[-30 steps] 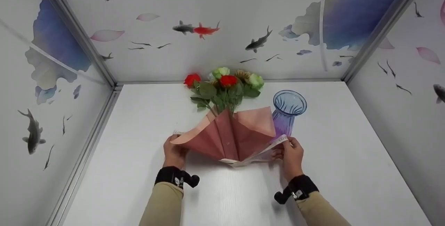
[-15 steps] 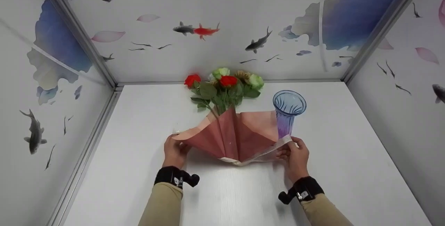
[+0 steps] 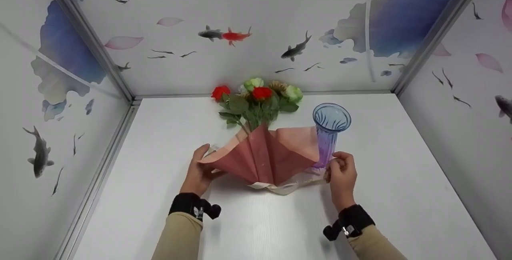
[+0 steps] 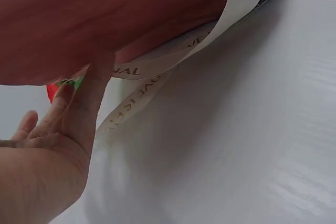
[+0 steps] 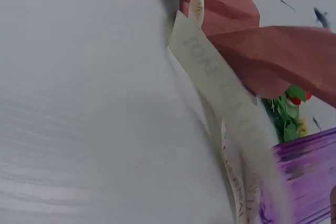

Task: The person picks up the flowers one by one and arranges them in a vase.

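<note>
A bouquet of red and pale green flowers (image 3: 262, 93) lies at the back of the table, its stems wrapped in dusty-pink paper (image 3: 262, 160). A cream printed ribbon (image 3: 286, 189) runs round the narrow near end of the paper; the lettering shows on the ribbon (image 4: 184, 56) in the left wrist view. At the paper's left edge is my left hand (image 3: 200, 172), fingers spread and partly under the paper, beside a piece of ribbon. My right hand (image 3: 342, 176) pinches the ribbon's right end, right of the paper. In the right wrist view the ribbon (image 5: 226, 93) hangs blurred.
A clear blue-to-purple glass vase (image 3: 332, 118) stands upright behind my right hand, close to the paper's right edge. White panels printed with fish (image 3: 296, 48) and petals enclose the white table (image 3: 400, 180) on the back and both sides.
My left hand has let its fingers spread from the ribbon and shifted slightly left. The right hand has moved a little right; its ribbon end has come down and sags. The bouquet stays put.
</note>
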{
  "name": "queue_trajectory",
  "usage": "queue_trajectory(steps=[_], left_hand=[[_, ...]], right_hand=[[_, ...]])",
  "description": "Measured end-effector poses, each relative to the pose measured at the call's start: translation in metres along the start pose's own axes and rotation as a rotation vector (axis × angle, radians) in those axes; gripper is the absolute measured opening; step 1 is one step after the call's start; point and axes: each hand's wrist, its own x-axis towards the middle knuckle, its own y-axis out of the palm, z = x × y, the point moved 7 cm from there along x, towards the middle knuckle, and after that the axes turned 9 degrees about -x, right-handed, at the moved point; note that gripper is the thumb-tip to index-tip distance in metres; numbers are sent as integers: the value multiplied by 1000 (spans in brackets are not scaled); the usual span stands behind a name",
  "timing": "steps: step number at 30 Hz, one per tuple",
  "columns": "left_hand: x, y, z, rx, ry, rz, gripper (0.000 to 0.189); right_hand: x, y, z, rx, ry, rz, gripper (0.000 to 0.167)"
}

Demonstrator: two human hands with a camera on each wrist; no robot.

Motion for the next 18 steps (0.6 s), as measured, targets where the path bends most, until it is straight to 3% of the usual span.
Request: queue_trajectory(steps=[4, 7, 9, 12, 18], left_hand=[[-1, 0, 1, 2, -50, 49, 56], [-2, -1, 1, 19, -57, 59, 49], [-3, -1, 0, 48, -53, 66, 47], [-5, -2, -1, 105, -60, 68, 48], [-7, -3, -4, 199, -107, 73, 49]], right_hand=[[-11, 18, 32, -201, -384, 35, 16], [-22, 39, 52, -370, -667, 85, 29], [-29, 52, 60, -475, -791, 127, 41], [-32, 66, 64, -616, -867, 165, 57], [-27, 78, 60, -715, -754, 246, 63]])
